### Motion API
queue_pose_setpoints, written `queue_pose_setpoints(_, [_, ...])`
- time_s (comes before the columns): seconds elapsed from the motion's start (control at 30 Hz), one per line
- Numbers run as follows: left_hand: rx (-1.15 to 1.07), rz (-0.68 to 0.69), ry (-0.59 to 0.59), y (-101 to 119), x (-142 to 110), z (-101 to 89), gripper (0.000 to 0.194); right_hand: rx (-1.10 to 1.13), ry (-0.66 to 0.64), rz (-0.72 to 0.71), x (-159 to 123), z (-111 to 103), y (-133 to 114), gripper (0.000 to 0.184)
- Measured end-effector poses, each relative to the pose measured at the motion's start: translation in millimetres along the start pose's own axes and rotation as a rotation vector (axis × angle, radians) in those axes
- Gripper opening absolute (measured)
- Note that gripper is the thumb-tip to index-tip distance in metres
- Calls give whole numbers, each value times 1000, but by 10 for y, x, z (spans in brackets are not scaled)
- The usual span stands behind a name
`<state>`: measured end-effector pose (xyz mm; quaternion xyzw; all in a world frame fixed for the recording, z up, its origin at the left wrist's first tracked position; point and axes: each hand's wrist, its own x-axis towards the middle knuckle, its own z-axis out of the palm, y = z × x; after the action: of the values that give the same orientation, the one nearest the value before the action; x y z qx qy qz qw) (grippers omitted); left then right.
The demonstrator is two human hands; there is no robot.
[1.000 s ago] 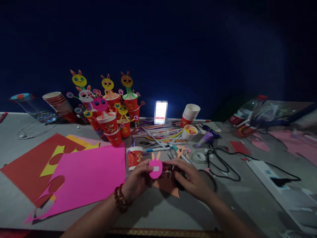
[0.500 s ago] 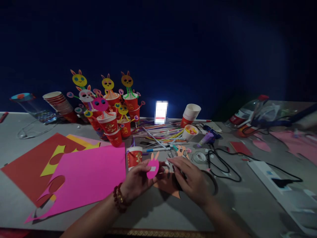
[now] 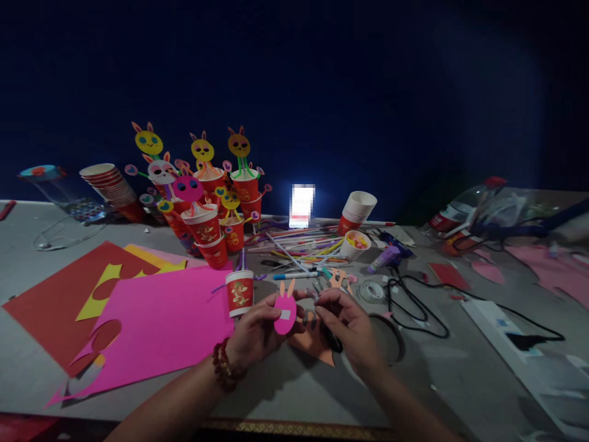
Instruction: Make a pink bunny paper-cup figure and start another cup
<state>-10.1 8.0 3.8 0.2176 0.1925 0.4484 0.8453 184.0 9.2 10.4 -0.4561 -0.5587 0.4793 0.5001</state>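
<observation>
My left hand [image 3: 257, 331] pinches a pink paper rabbit head [image 3: 285, 310] with orange ears and a white strip of tape on its back, holding it upright over the table. My right hand [image 3: 347, 325] is beside it with fingers curled, fingertips pinched near the rabbit's right edge; what they hold is too small to make out. Under both hands lies an orange paper piece [image 3: 317, 344]. A red paper cup [image 3: 240, 293] stands just left of the rabbit head.
Pink [image 3: 161, 325], red [image 3: 50, 304] and yellow [image 3: 103, 285] sheets lie at left. Finished rabbit cups [image 3: 207, 215] cluster behind, with cup stacks [image 3: 113, 187], straws and pens [image 3: 299, 252]. A glue gun [image 3: 391, 248], tape roll [image 3: 370, 290], cables and a power strip [image 3: 506, 322] lie at right.
The view shifted slightly down and left. My right hand lifted from the table and curled its fingertips toward the rabbit head; the left hand keeps holding it, a little tilted.
</observation>
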Motion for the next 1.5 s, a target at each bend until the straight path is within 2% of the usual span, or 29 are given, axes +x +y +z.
queue_pose_setpoints(0.1, [74, -2, 9, -9, 6, -12, 37, 3, 42, 45, 27, 60, 28, 24])
queue_pose_setpoints(0.23, [146, 10, 57, 12, 14, 62, 38, -6, 82, 55, 86, 67, 66, 28])
queue_pose_setpoints(0.37, [169, 38, 156, 12, 34, 100, 30, -41, 63, 4, 173, 55, 93, 25])
queue_pose_setpoints(0.57, [289, 115, 270, -121, 73, -38, 16, -284, 15, -173, 256, 19, 37, 14])
queue_pose_setpoints(0.7, [491, 225, 244, -180, 79, -104, 14, -447, -7, -330, 234, -34, -32, 14])
queue_pose_setpoints(0.8, [663, 333, 210, -157, 88, -111, 17, -411, 37, -364, 199, -79, -25, 13])
queue_pose_setpoints(0.9, [721, 321, 190, -129, 97, -116, 22, -295, 38, -354, 166, -119, -15, 13])
queue_pose_setpoints(1.0, [724, 254, 157, -141, 96, -117, 22, -243, -61, -338, 142, -128, -32, 13])
queue_pose_setpoints(1.1, [762, 247, 140, -168, 89, -101, 23, -266, -147, -308, 124, -105, -43, 14])
queue_pose_setpoints(1.3, [969, 304, 153, -167, 60, -65, 25, -274, -182, -239, 115, -70, -36, 14])
queue_pose_setpoints(1.5, [1174, 347, 165, -154, 33, -80, 27, -265, -208, -227, 125, -71, -30, 12])
